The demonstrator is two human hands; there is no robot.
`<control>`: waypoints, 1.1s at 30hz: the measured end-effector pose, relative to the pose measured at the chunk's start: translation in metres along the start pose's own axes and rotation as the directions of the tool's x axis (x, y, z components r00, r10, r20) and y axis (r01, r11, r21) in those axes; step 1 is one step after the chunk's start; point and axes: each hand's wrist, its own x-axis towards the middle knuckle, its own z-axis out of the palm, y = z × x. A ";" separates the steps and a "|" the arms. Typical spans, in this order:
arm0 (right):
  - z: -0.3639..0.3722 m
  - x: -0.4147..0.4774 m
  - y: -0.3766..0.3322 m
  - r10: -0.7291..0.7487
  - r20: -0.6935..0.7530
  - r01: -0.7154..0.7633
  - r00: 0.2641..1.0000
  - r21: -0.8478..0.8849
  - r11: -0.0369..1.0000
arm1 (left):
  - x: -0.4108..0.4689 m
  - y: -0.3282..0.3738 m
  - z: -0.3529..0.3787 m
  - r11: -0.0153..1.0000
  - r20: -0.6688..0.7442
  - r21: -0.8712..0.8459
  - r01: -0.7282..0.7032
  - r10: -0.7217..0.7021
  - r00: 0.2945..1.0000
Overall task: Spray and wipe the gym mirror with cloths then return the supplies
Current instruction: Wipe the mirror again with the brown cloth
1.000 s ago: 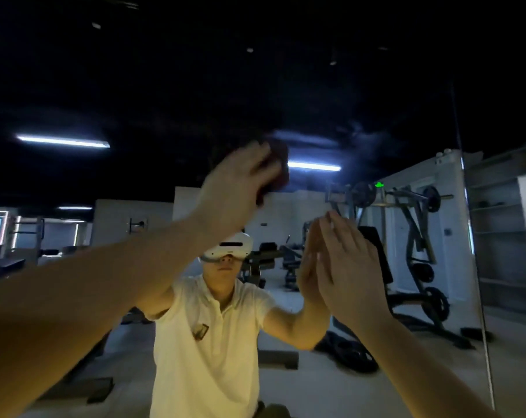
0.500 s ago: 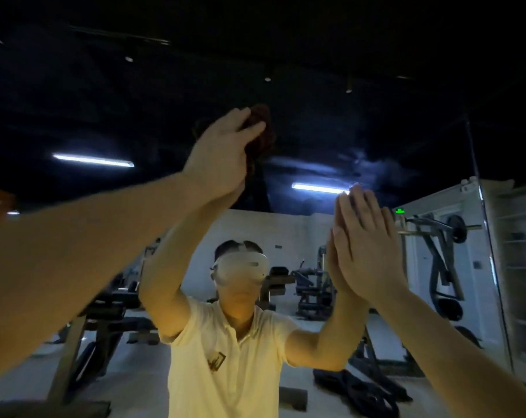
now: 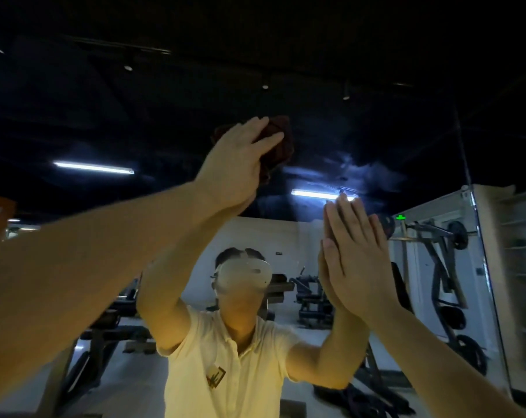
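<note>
The gym mirror (image 3: 376, 140) fills the view and reflects me in a pale shirt and a headset. My left hand (image 3: 234, 164) is raised high and presses a dark reddish cloth (image 3: 281, 143) flat against the glass, the fingers straight over the bunched fabric. My right hand (image 3: 355, 254) lies flat on the mirror lower and to the right, fingers straight and together, meeting its own reflection. A hazy smear (image 3: 361, 167) shows on the glass just right of the cloth. No spray bottle is in sight.
The mirror's right edge (image 3: 479, 236) runs down beside pale shelving (image 3: 521, 267). Reflected behind me are weight machines (image 3: 436, 267), benches (image 3: 111, 330) and ceiling strip lights (image 3: 93, 168) under a dark ceiling.
My left hand has carried the cloth upward across the glass. My view has tilted up, and my right hand stays flat on the mirror.
</note>
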 end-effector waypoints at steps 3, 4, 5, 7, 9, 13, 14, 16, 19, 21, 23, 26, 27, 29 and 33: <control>-0.008 -0.001 -0.004 -0.004 -0.007 0.004 1.000 0.053 0.999 | -0.037 0.044 0.021 0.975 0.064 -0.081 -0.207 0.212 0.975; -0.010 0.000 -0.005 0.002 -0.012 -0.001 1.000 0.083 0.997 | -0.053 0.049 0.022 0.941 0.068 -0.100 -0.322 0.329 0.942; -0.012 0.000 -0.006 0.011 -0.016 -0.009 1.000 0.105 0.994 | -0.066 0.048 0.026 0.899 0.104 -0.113 -0.424 0.435 0.895; -0.011 0.000 -0.006 0.025 -0.020 -0.023 0.999 0.099 0.995 | -0.072 0.036 0.019 0.853 0.189 -0.100 -0.513 0.522 0.831; 0.000 0.000 -0.005 0.036 -0.023 -0.035 0.999 0.047 0.998 | -0.059 0.008 0.011 0.891 0.215 -0.006 -0.454 0.444 0.870; 0.016 0.002 -0.006 0.092 -0.015 -0.091 0.996 0.006 0.996 | -0.061 -0.053 -0.021 0.991 0.074 0.135 0.004 -0.014 0.997; 0.017 0.001 -0.009 0.099 -0.017 -0.099 0.995 0.000 0.995 | -0.071 -0.063 -0.025 0.977 -0.013 0.139 0.162 -0.162 0.987; 0.011 0.001 -0.019 0.133 -0.032 -0.133 0.991 0.002 0.991 | -0.091 -0.064 -0.026 0.900 -0.144 0.112 0.422 -0.405 0.903; 0.003 0.001 -0.035 0.198 -0.043 -0.197 0.979 0.022 0.980 | -0.107 -0.017 -0.008 0.859 -0.201 0.067 0.507 -0.486 0.850; 0.000 0.001 -0.039 0.208 -0.030 -0.207 0.978 0.029 0.978 | -0.116 0.029 0.010 0.950 -0.090 0.067 0.306 -0.300 0.950; -0.006 -0.001 -0.037 0.193 -0.009 -0.192 0.981 0.058 0.980 | -0.135 0.065 0.027 0.998 0.101 0.059 0.003 -0.009 0.995; -0.011 -0.002 -0.034 0.174 0.002 -0.174 0.985 0.074 0.982 | -0.141 0.049 0.023 0.961 0.274 0.093 -0.260 0.227 0.934; -0.008 -0.003 -0.033 0.171 -0.001 -0.171 0.985 0.056 0.984 | -0.136 0.031 0.014 0.960 0.250 0.137 -0.245 0.206 0.946; 0.001 -0.002 -0.031 0.181 -0.008 -0.181 0.983 0.015 0.983 | -0.123 -0.017 -0.005 0.978 0.105 0.208 -0.022 0.000 0.994; 0.013 -0.001 -0.031 0.217 -0.020 -0.217 0.976 0.022 0.976 | -0.116 -0.088 -0.044 0.889 -0.111 0.154 0.431 -0.418 0.902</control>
